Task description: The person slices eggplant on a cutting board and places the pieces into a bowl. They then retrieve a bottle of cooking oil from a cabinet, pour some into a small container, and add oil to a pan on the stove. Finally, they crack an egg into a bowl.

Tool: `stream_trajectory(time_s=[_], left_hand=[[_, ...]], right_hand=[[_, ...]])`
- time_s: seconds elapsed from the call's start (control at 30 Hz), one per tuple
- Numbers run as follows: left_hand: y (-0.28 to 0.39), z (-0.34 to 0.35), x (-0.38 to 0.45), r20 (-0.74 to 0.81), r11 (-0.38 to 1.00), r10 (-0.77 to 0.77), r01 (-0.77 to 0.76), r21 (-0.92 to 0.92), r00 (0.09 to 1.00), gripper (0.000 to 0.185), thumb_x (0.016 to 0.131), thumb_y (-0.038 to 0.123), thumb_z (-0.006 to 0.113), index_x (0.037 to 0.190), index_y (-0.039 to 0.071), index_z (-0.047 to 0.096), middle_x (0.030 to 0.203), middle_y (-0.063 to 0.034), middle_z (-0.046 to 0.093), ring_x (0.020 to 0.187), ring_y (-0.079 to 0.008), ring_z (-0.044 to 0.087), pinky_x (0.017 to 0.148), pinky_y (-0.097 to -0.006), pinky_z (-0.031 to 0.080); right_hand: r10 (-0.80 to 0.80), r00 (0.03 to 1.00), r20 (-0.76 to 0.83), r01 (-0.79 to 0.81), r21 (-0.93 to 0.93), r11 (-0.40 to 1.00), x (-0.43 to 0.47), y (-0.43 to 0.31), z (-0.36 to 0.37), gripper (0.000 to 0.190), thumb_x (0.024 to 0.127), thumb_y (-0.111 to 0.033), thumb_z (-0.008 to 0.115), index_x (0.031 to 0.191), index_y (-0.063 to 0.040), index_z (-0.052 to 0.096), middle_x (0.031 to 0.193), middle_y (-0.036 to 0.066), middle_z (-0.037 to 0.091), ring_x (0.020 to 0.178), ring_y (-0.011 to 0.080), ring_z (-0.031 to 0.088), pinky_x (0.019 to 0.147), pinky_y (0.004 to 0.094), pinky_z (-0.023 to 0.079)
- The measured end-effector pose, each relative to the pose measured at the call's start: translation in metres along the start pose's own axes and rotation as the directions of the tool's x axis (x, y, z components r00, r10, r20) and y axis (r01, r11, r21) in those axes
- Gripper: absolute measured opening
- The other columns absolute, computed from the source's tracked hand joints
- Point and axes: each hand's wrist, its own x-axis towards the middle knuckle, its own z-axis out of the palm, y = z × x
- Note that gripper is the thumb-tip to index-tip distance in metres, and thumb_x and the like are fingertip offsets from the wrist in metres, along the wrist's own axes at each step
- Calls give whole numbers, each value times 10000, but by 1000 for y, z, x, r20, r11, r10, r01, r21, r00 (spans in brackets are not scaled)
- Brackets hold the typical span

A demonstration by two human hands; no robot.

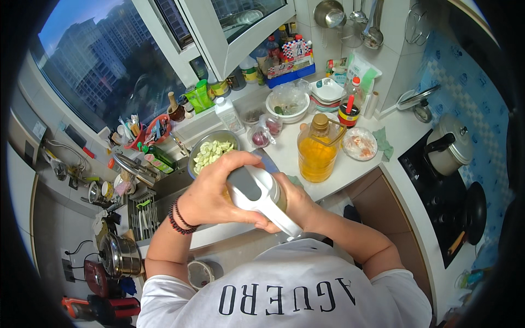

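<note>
Between my two hands, close to my chest, is a lidded jug [250, 186] with a grey and white top and a white handle. My left hand [211, 194] wraps its lid side, fingers over the top and thumb below. The jug's body is gripped by my right hand [293, 201] from the other side; most of that body is hidden. Behind my left hand, a metal bowl [236, 137] holds chopped green vegetable pieces [212, 153]. A large plastic bottle of yellow cooking oil [318, 153] stands upright on the counter to the right, its golden cap on.
Bagged red onions [260, 137], a plate with reddish residue [360, 144], a sauce bottle [350, 104] and a white bowl [288, 104] crowd the counter [283, 151]. The sink with its faucet [135, 168] lies left; a pressure cooker [449, 143] sits on the stove at right.
</note>
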Motion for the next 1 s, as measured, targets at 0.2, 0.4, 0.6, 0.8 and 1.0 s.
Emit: stream_trajectory(time_s=[0.2,0.4,0.6,0.8,1.0], left_hand=[[-6,-21,7,-45,998,62,-60,35,997,778,568,390,884,1146,25,513,1092,-134,584,1012,-289,589,869,-366,467],[-11,-32,-2,-69,978,108,-94,189,992,1016,579,651,762,1296,-4,460,1271,-197,492,1162,-321,512,979,-413,400],[34,-39,32,106,914,142,-172,368,984,908,585,524,807,1301,66,489,1281,-168,500,1150,-339,520,946,-414,437],[37,-34,43,230,895,132,-216,390,964,494,627,419,809,912,35,684,820,-102,669,706,-283,638,643,-356,509],[24,-27,48,334,904,7,-149,401,943,468,657,448,800,856,40,685,751,-112,666,648,-286,648,579,-344,511]], right_hand=[[75,996,45,-76,23,997,10,-24,1,836,594,-310,877,1224,-19,410,1047,166,631,954,265,649,818,362,510],[-16,995,97,7,97,995,17,-29,-8,823,587,-283,865,1229,-20,423,1086,147,608,984,243,621,846,344,485],[0,975,223,-30,133,991,26,-20,-11,809,595,-292,872,1231,-24,450,1065,137,635,987,240,636,846,359,494],[-100,986,131,66,241,968,27,-10,-3,961,574,-276,898,1334,-40,360,1158,113,577,1083,236,576,929,348,455],[-171,969,178,104,335,936,19,15,14,995,605,-283,866,1381,-55,286,1281,132,440,1230,248,432,1030,367,347]])
